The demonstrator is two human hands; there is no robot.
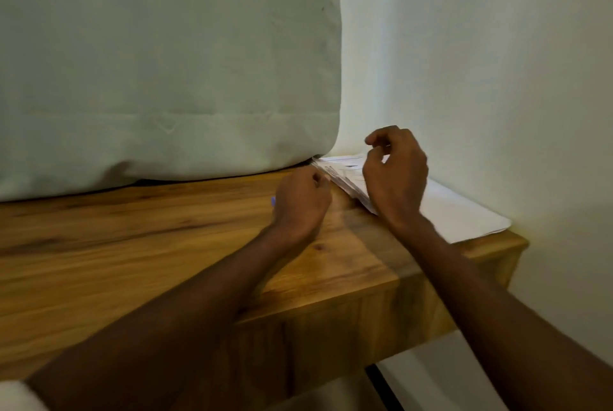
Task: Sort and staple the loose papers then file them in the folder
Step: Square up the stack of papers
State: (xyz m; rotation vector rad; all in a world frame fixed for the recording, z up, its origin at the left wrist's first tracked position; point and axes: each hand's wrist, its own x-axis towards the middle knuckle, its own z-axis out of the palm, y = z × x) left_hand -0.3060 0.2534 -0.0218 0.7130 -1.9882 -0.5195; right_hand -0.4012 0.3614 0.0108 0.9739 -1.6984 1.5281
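A stack of white printed papers (461, 208) lies at the far right corner of the wooden table (132, 238), against the wall. My right hand (394, 175) hovers over the stack's left part with its fingers curled and apart, touching the top sheet's edge. My left hand (302, 201) rests on the table just left of the stack, fingers curled at the papers' left edge (338, 178). A small blue-purple object (273, 201) pokes out behind my left hand, mostly hidden. Neither a stapler nor a folder shows.
A pale green curtain (166, 62) hangs down onto the table's back edge on the left. A white wall (481, 62) bounds the right side. The table's right end and front edge (365, 321) drop off near my forearms.
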